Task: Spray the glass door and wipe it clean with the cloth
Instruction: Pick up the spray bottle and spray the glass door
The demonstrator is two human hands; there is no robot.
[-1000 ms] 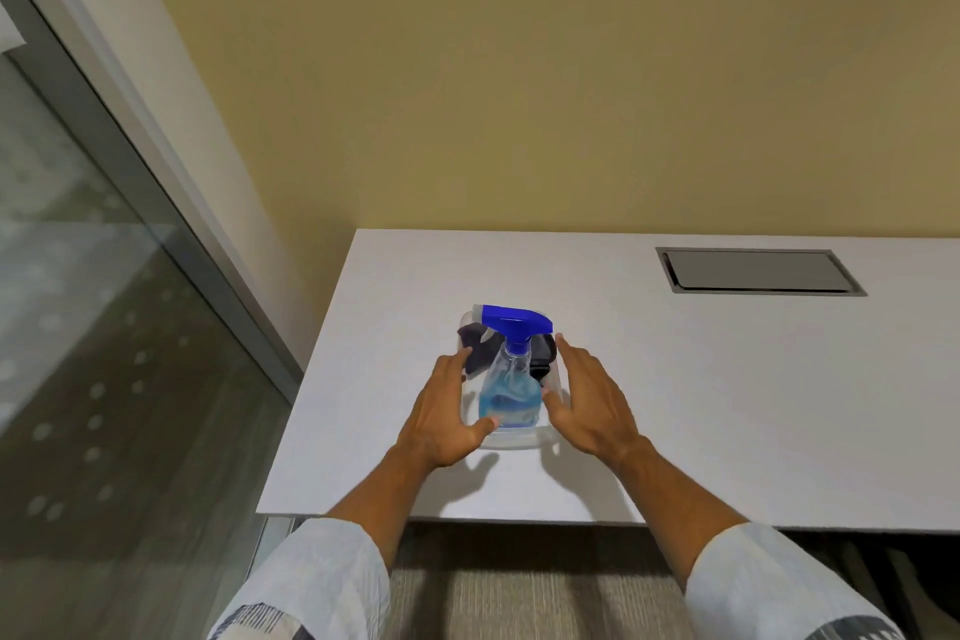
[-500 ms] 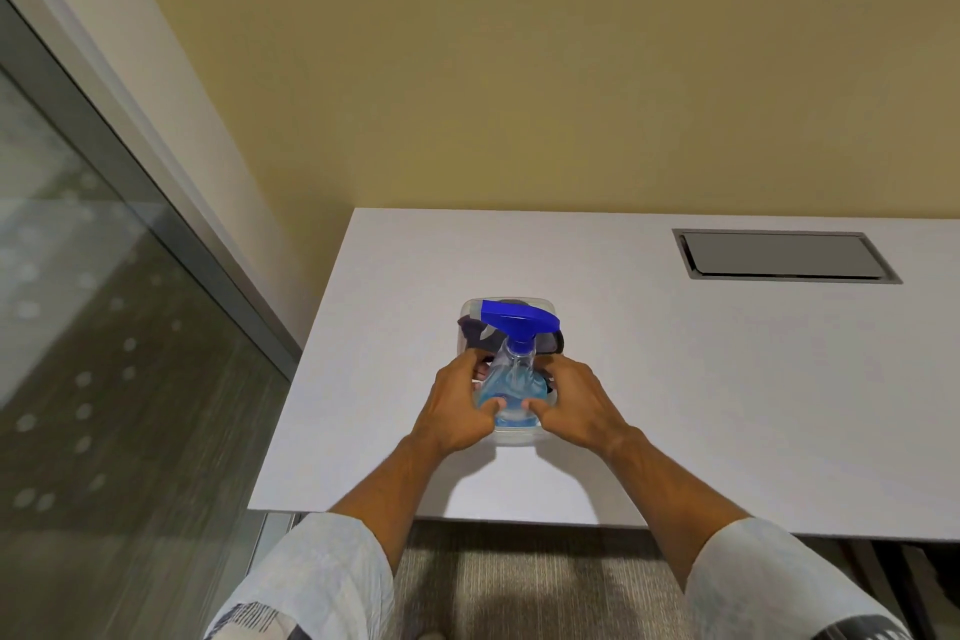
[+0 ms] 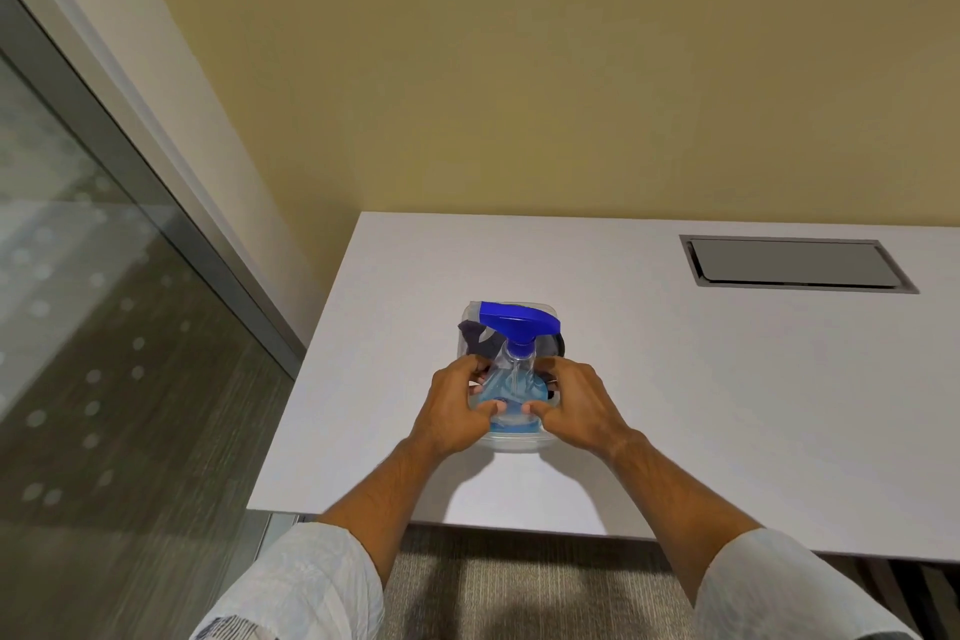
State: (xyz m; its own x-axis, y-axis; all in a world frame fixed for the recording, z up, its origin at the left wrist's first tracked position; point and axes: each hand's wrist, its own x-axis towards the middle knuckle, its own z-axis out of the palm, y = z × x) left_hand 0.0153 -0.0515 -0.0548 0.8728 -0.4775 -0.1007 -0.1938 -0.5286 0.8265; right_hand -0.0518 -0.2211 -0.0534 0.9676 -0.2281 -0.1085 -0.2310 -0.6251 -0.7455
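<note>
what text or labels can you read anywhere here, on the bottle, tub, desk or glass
None can be read.
Spray bottle: no label or print shows; both hands partly cover it.
Clear tub: no marking visible.
White desk and its grey hatch: blank.
Glass door: only pale dots, no lettering.

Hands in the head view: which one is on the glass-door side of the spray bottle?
The left hand: it grips the spray bottle on the side toward the glass door. The right hand grips the opposite side, toward the grey hatch.
</note>
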